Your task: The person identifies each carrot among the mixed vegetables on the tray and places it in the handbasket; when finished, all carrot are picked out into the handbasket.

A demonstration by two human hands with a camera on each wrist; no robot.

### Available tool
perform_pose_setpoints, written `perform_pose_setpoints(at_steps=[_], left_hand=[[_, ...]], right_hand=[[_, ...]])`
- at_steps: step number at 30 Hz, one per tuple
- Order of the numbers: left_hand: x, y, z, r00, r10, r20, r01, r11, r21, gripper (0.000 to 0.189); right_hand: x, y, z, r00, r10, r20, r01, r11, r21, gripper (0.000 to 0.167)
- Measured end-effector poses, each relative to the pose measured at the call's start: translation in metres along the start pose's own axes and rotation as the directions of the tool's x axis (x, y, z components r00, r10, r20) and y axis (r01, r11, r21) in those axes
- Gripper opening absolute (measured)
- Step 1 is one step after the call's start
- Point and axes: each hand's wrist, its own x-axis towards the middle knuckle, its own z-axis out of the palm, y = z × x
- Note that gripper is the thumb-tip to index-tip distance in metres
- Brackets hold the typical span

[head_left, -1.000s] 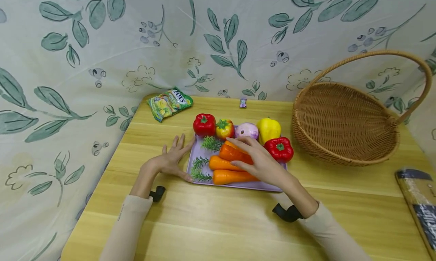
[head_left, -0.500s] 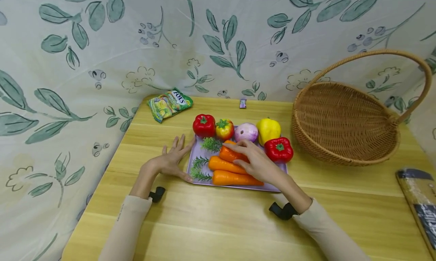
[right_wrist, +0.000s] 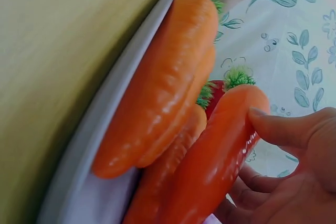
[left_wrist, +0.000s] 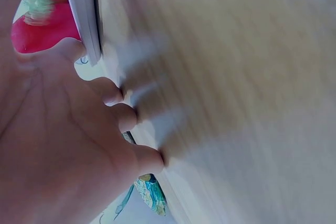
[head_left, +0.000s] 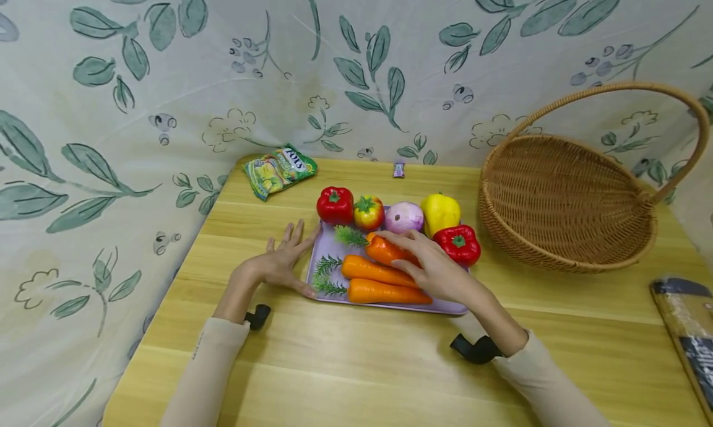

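A lavender tray (head_left: 384, 306) on the table carries toy-like vegetables. My right hand (head_left: 434, 263) grips an orange carrot (right_wrist: 220, 150) with green top, thumb on one side and fingers on the other; its body looks raised off the carrot beneath. Two more carrots (head_left: 390, 292) lie at the tray's front. My left hand (head_left: 278, 263) spreads its fingers beside the tray's left edge, thumb at the front corner and fingertips on the wood. Along the tray's back are a red bell pepper (head_left: 335, 205), a red-yellow fruit (head_left: 368, 212), a purple onion (head_left: 404, 216) and a yellow pepper (head_left: 440, 211).
Another red bell pepper (head_left: 458, 244) sits at the tray's right edge. A wicker basket (head_left: 562, 198) with a tall handle stands right. A green candy bag (head_left: 281, 170) and a small wrapped sweet (head_left: 398, 170) lie at the back. A plastic-wrapped package (head_left: 685, 334) lies far right.
My right hand has shifted slightly right with the top carrot, whose leafy end has moved right too. The left hand stays at the tray's edge.
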Motion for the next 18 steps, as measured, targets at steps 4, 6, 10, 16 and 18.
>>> perform_pose_setpoints(at_steps=[4,6,10,16,18], left_hand=[[0.0,0.001,-0.001,1.0,-0.001,0.001,0.001,1.0,0.005,0.135],[0.0,0.002,-0.001,1.0,0.0,0.002,0.0,1.0,0.007,0.135],[0.0,0.003,-0.001,1.0,0.002,-0.001,-0.002,1.0,0.009,0.136],[-0.001,0.003,0.0,1.0,0.007,-0.003,-0.007,1.0,0.006,0.136],[-0.001,0.002,0.0,1.0,0.007,-0.003,-0.007,1.0,0.009,0.136]], right_hand=[[-0.004,-0.001,-0.005,1.0,-0.005,0.004,0.005,0.999,0.044,0.054],[-0.006,-0.001,-0.008,1.0,-0.004,0.004,0.004,0.999,0.053,0.054],[-0.011,-0.005,-0.017,1.0,-0.007,-0.005,0.007,0.998,0.068,0.056],[-0.03,-0.007,-0.045,0.996,-0.041,-0.082,0.046,0.997,0.059,0.058],[-0.038,-0.006,-0.058,0.994,-0.041,-0.105,0.046,0.998,0.045,0.058]])
